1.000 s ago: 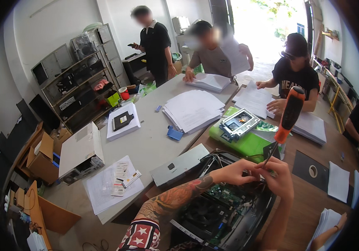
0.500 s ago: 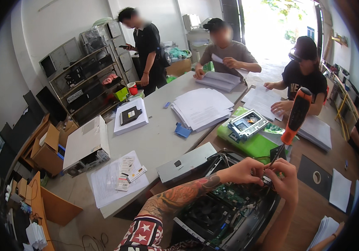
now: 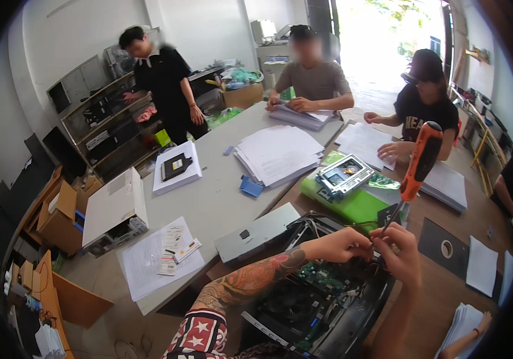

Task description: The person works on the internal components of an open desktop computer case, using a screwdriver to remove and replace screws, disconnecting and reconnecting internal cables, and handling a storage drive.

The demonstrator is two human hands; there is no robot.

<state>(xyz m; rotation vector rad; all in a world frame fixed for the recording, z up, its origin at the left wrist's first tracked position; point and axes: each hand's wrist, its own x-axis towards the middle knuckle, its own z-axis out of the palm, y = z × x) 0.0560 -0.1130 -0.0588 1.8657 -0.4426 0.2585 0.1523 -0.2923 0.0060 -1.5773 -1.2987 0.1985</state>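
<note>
An opened black desktop computer case [image 3: 352,311] lies before me, its green circuit board [image 3: 319,278] and dark fan [image 3: 289,305] exposed. My right hand [image 3: 401,254] is closed, pinching the thin shaft of an orange-and-black screwdriver [image 3: 422,161] whose handle points up. Against its fingertips, over the far right corner of the case, rests my left hand [image 3: 343,244], fingers bent and closed. What the left fingers grip is hidden. Just beyond both hands is a small dark flat piece [image 3: 387,214].
A metal drive [image 3: 345,175] sits on a green package [image 3: 343,202] beyond the case. Left of the case lie a silver metal panel [image 3: 256,233] and papers [image 3: 164,257]. A white computer case [image 3: 113,206] stands farther left. Several people stand or sit around the tables.
My hands stay together, but the small part that showed between the fingertips is now hidden. The standing person has turned and moved left. The whole view has shifted slightly.
</note>
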